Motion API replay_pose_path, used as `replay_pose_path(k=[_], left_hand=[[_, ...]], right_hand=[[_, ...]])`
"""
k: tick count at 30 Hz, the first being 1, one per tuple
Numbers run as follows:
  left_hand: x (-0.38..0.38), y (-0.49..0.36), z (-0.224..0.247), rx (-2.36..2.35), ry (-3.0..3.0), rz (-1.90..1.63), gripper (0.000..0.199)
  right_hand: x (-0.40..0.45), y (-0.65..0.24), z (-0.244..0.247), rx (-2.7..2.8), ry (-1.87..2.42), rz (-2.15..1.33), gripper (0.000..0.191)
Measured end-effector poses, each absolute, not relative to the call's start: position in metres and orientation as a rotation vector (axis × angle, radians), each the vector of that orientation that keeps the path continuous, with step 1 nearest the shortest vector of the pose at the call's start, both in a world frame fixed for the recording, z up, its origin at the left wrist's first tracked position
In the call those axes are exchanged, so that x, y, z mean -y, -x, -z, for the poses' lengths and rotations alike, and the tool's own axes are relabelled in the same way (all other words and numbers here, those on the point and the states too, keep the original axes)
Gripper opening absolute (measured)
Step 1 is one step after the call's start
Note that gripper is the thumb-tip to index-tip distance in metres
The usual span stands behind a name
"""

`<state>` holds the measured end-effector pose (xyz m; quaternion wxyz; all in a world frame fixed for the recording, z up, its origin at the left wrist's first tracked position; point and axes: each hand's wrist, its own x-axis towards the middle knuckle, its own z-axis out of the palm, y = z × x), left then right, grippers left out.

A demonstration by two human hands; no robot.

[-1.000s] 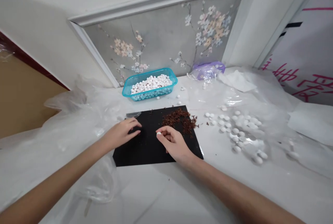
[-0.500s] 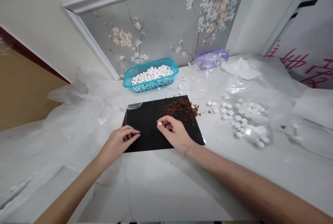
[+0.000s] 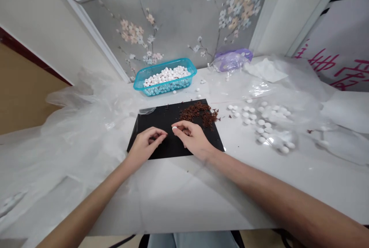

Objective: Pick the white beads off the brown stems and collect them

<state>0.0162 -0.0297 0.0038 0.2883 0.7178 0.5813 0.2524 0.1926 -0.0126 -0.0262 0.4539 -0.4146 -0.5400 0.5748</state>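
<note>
Over a black mat (image 3: 161, 150), my right hand (image 3: 193, 137) pinches a small white ball (image 3: 174, 128) between thumb and fingertips. My left hand (image 3: 147, 144) is closed in a pinch just to the left of that ball, a small gap away from it. Whatever lies between its fingertips is too small to make out. A heap of small reddish-brown bits (image 3: 198, 113), shaped like little stemmed pieces, lies on the far right part of the mat, just beyond my right hand.
Behind the mat stands a blue tray (image 3: 164, 86) filled with white balls. Loose white balls (image 3: 261, 122) lie to the right, some under clear plastic (image 3: 305, 106). A purple item (image 3: 233, 59) rests by the wall. Crumpled clear plastic sheeting (image 3: 86, 125) covers the table's left side.
My left hand has moved right and closer to the ball in my right hand. The right hand keeps its pinch on the ball. The camera view has shifted slightly.
</note>
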Motion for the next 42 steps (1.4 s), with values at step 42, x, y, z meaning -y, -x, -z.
replay_pose_path(k=[42], left_hand=[[0.033,-0.045,0.005,-1.513,-1.559,-1.041,0.022]], right_hand=[[0.01,-0.196,0.022,1.006,0.86,-1.701,0.028]])
